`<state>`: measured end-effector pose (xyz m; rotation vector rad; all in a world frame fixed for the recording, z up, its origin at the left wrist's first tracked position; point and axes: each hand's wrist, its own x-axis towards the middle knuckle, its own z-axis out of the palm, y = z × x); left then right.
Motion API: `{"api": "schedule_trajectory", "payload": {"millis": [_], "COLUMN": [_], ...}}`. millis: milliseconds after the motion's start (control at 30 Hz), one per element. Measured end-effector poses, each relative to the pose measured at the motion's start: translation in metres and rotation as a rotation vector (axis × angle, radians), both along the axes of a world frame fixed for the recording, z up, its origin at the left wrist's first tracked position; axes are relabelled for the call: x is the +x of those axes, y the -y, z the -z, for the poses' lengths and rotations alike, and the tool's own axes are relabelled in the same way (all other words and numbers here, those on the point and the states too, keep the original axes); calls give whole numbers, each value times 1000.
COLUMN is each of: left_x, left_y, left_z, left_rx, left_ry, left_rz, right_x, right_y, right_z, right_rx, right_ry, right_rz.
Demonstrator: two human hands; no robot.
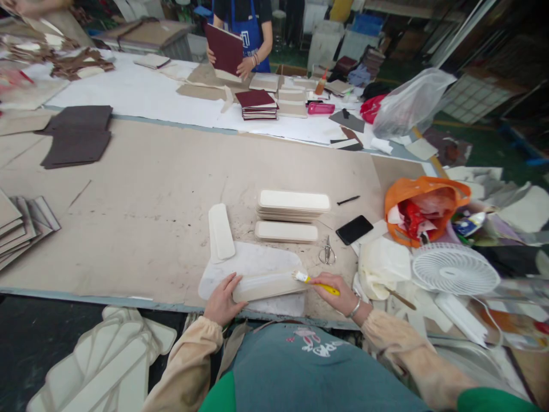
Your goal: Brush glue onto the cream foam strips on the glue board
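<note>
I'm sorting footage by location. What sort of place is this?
Probably a workshop or small factory floor where sheet material is worked by hand: a long worktable with a stack of pale strips, a brush in the right hand, and a co-worker in a blue apron holding a maroon panel.

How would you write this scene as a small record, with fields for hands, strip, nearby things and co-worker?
left hand: on left end of strip
right hand: holds brush, bristles at strip's right end
strip: lies on white sheet
nearby: taller stack, lower stack, scissors, phone
farther right: orange bag, fan
co-worker: opposite, holding maroon panel
</note>
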<state>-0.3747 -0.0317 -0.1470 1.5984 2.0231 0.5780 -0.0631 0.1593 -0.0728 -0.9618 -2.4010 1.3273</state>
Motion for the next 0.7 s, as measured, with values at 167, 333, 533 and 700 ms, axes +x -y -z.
{"api": "schedule_trajectory", "payload": {"millis": [167, 333, 533, 700], "left_x": [1, 1, 2, 3], "left_y": [0, -2, -3, -2], "left_z": [-1, -6, -7, -6], "left_rx": [-23, -34, -28, -13], "left_ry": [6, 9, 2, 3], "left_rz": [2, 4, 11, 12], "right_x": [-13, -66, -117, -118], "right_y": [12, 36, 58, 58], "right_z": [-7, -2, 20, 29], "right_rx": [33, -106, -121, -131], "right_ry": [-38, -153, -206, -184], "right_rz": [16, -118, -264, -263]}}
